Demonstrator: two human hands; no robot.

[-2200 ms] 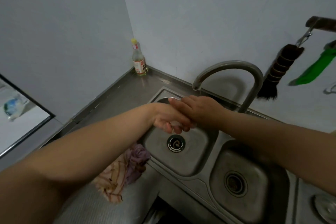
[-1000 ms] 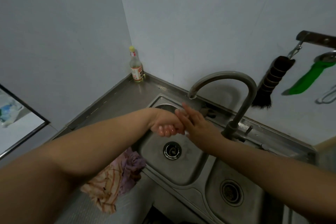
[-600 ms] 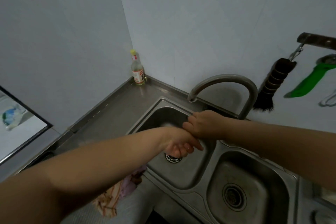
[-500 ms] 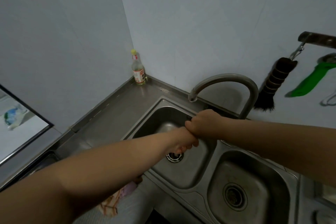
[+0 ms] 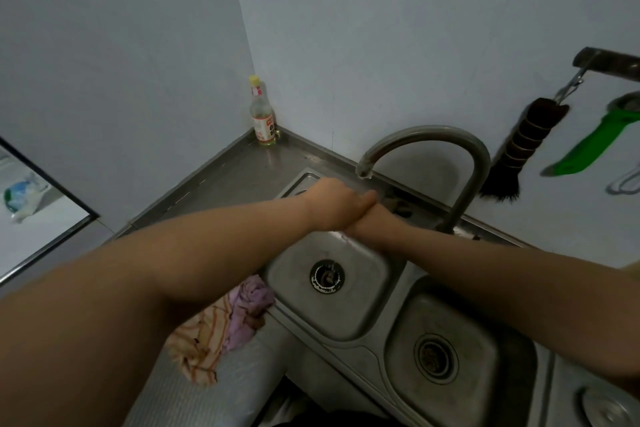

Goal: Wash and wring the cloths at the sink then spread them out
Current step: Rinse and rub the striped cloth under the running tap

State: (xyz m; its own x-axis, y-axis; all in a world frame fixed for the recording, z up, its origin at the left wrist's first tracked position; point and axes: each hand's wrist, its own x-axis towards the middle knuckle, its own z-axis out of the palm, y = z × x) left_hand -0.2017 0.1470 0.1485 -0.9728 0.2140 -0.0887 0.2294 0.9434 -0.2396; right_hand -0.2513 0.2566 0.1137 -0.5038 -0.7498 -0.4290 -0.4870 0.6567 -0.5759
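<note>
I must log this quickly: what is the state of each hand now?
Left hand: its fingers wrap around the right wrist, above the steel sink basin.
Right hand: hidden behind the left hand, cannot be told.

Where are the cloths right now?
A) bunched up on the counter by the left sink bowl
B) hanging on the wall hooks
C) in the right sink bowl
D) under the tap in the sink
A: the pink and striped cloths lie bunched on the counter beside the left bowl, below the left forearm, and no hand touches them.
</note>
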